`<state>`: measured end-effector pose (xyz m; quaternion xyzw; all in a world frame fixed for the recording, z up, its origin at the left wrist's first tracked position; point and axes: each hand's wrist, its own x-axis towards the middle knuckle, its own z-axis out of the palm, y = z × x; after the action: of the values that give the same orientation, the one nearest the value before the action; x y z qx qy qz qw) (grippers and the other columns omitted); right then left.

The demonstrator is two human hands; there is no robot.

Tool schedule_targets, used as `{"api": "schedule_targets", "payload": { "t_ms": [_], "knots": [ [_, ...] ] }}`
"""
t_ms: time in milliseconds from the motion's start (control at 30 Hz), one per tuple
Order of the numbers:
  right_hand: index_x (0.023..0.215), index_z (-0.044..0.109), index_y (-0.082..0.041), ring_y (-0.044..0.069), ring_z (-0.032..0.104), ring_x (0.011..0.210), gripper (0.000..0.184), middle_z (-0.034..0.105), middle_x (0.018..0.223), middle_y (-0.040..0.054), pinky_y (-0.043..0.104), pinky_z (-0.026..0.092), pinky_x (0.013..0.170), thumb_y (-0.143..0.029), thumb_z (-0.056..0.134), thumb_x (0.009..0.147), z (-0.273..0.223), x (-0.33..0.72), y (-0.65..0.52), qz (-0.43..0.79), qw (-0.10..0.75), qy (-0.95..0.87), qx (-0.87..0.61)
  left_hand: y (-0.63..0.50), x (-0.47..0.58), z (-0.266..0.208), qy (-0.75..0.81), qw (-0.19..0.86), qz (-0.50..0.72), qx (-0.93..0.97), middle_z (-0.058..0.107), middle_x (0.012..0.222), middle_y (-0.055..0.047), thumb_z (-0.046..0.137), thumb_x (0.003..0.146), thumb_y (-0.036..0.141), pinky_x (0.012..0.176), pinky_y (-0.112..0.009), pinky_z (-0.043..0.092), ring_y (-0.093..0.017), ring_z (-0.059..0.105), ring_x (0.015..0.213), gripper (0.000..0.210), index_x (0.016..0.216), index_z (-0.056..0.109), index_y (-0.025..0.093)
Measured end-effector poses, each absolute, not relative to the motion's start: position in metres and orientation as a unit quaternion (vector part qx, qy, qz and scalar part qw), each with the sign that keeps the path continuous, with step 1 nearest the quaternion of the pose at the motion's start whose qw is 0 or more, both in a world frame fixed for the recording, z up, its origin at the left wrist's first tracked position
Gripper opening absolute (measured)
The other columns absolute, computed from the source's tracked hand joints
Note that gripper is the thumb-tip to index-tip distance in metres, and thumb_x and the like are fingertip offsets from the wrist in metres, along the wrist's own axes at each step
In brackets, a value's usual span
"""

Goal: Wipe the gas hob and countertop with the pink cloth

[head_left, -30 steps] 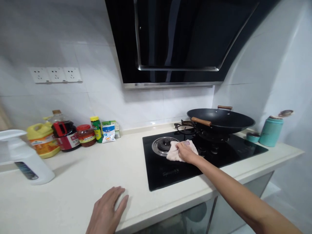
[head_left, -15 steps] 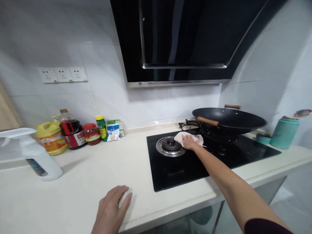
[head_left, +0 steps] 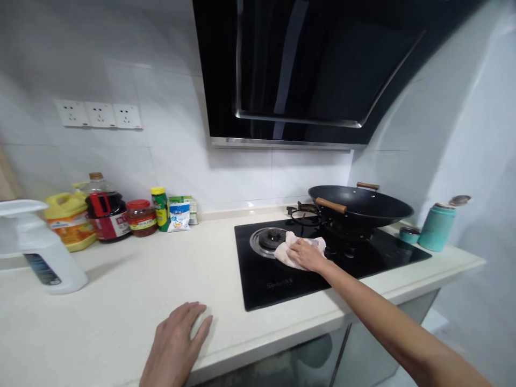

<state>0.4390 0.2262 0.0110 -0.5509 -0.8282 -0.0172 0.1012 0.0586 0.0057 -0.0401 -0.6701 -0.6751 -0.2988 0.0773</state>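
Holds the pale pink cloth (head_left: 284,253) under the right hand (head_left: 305,253), with fingers half bent and curled over the folds, pointing toward about ten o'clock. Leaves little opening visible in this hand; cannot tell the strength of the grip, nor see the palm. Has the cloth on the black glass cooktop (head_left: 262,295), at four o'clock of the round gas burner (head_left: 271,237), overlapping in this view the near edge of the steel ring (head_left: 255,245). Cannot give the long axis of the cloth with certainty, because of the folds and the covering hand; seems to stretch more between nine and three o'clock. From the right hand, finds the burner close by at ten o'clock, the black wok (head_left: 358,207) farther at two o'clock, and a dark control knob (head_left: 350,251) at three o'clock. Depends most, in judgement, on the short line from right hand to burner. Rests the left hand (head_left: 173,338) on the white countertop (head_left: 201,258), with fingers loosely spread, thumb apart from the forefinger, and nothing held. From there, sees the cloth well apart at two o'clock, and the white spray bottle (head_left: 50,258) at ten o'clock.
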Motion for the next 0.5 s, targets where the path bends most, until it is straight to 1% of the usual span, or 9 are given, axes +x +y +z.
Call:
{"api": "schedule_targets", "payload": {
  "t_ms": [67, 167, 233, 300, 400, 433, 500],
  "knots": [
    [0.115, 0.069, -0.031, 0.025, 0.052, 0.121, 0.045, 0.064, 0.123, 0.0057, 0.043, 0.037, 0.101, -0.05, 0.03, 0.105, 0.016, 0.437, 0.225, -0.002, 0.103, -0.831, -0.546, 0.005, 0.059, -0.04, -0.677, 0.079, -0.295, -0.669, 0.073, 0.126, -0.009, 0.049, 0.093, 0.051, 0.105, -0.05, 0.046, -0.03, 0.062, 0.124, 0.042, 0.113, 0.075, 0.025],
    [0.117, 0.069, -0.029, 0.028, 0.054, 0.121, 0.041, 0.061, 0.13, 0.0087, 0.047, 0.037, 0.101, -0.05, 0.038, 0.102, 0.022, 0.432, 0.229, 0.009, 0.103, -0.823, -0.559, 0.004, 0.057, -0.041, -0.68, 0.082, -0.294, -0.667, 0.074, 0.126, -0.009, 0.049, 0.092, 0.051, 0.104, -0.051, 0.048, -0.03, 0.063, 0.124, 0.043, 0.114, 0.076, 0.025],
    [0.118, 0.069, -0.028, 0.03, 0.055, 0.119, 0.035, 0.061, 0.131, 0.01, 0.052, 0.036, 0.101, -0.045, 0.046, 0.098, 0.026, 0.429, 0.235, 0.008, 0.096, -0.812, -0.575, 0.005, 0.055, -0.044, -0.679, 0.09, -0.298, -0.665, 0.074, 0.125, -0.008, 0.05, 0.091, 0.052, 0.104, -0.051, 0.049, -0.03, 0.064, 0.123, 0.043, 0.112, 0.077, 0.026],
    [0.116, 0.071, -0.029, 0.031, 0.054, 0.119, 0.031, 0.06, 0.131, 0.011, 0.055, 0.035, 0.101, -0.039, 0.049, 0.097, 0.032, 0.429, 0.243, 0.004, 0.085, -0.801, -0.592, 0.006, 0.054, -0.047, -0.675, 0.102, -0.305, -0.664, 0.075, 0.124, -0.008, 0.052, 0.09, 0.053, 0.104, -0.051, 0.05, -0.031, 0.065, 0.122, 0.043, 0.111, 0.078, 0.026],
    [0.111, 0.074, -0.027, 0.036, 0.049, 0.125, 0.027, 0.057, 0.136, 0.0141, 0.057, 0.034, 0.102, -0.032, 0.052, 0.096, 0.042, 0.432, 0.259, -0.01, 0.072, -0.783, -0.618, 0.006, 0.053, -0.051, -0.673, 0.116, -0.304, -0.664, 0.075, 0.124, -0.008, 0.052, 0.091, 0.053, 0.105, -0.052, 0.05, -0.031, 0.065, 0.122, 0.043, 0.111, 0.078, 0.026],
    [0.109, 0.075, -0.024, 0.036, 0.049, 0.126, 0.025, 0.057, 0.135, 0.015, 0.056, 0.036, 0.102, -0.031, 0.054, 0.096, 0.045, 0.433, 0.265, -0.012, 0.067, -0.779, -0.624, 0.006, 0.053, -0.052, -0.672, 0.117, -0.301, -0.666, 0.075, 0.125, -0.008, 0.052, 0.091, 0.053, 0.105, -0.052, 0.051, -0.031, 0.065, 0.122, 0.042, 0.112, 0.078, 0.026],
    [0.109, 0.073, -0.02, 0.031, 0.054, 0.121, 0.023, 0.06, 0.129, 0.0135, 0.051, 0.043, 0.101, -0.033, 0.059, 0.097, 0.049, 0.434, 0.279, -0.004, 0.053, -0.773, -0.633, 0.006, 0.051, -0.054, -0.67, 0.117, -0.293, -0.672, 0.074, 0.127, -0.007, 0.053, 0.092, 0.051, 0.106, -0.052, 0.051, -0.031, 0.064, 0.123, 0.041, 0.114, 0.077, 0.027]
  ]
}}
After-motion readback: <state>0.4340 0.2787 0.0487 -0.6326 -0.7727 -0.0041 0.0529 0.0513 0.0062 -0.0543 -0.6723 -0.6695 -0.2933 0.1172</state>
